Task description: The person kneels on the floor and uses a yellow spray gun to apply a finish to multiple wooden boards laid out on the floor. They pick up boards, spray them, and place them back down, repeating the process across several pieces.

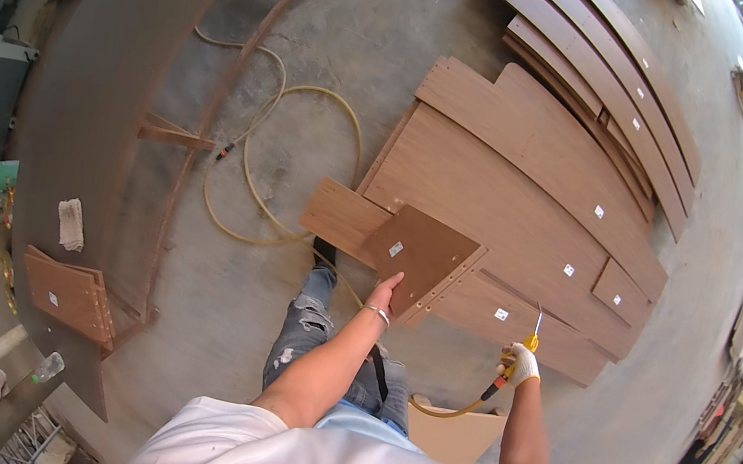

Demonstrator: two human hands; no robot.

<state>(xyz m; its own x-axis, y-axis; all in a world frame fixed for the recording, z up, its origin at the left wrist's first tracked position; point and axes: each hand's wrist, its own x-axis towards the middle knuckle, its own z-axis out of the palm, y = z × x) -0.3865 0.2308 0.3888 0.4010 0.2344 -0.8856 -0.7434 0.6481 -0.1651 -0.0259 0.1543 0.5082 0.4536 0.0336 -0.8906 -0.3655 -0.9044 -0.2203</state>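
Observation:
My bare left hand (386, 295) grips the near edge of a small brown wood panel (431, 245) that bears a white label. Drilled holes run along this panel's right edge, where what looks like a second board lies against it. In a white knit glove, my right hand (521, 363) holds a yellow air blow gun (530, 342), its thin metal nozzle pointing away from me. A yellowish air hose (448, 415) joins the gun's handle through an orange and black coupling. Below the small panel, long labelled wood boards (483, 169) lie spread on the floor.
More long boards (591, 41) are stacked farther off at right. On my left stands a long dark table (102, 138), with a folded cloth (71, 224) and small drilled panels (69, 297) on it. The coiled hose (361, 136) crosses the concrete floor near my foot. Another board (456, 435) is beside my legs.

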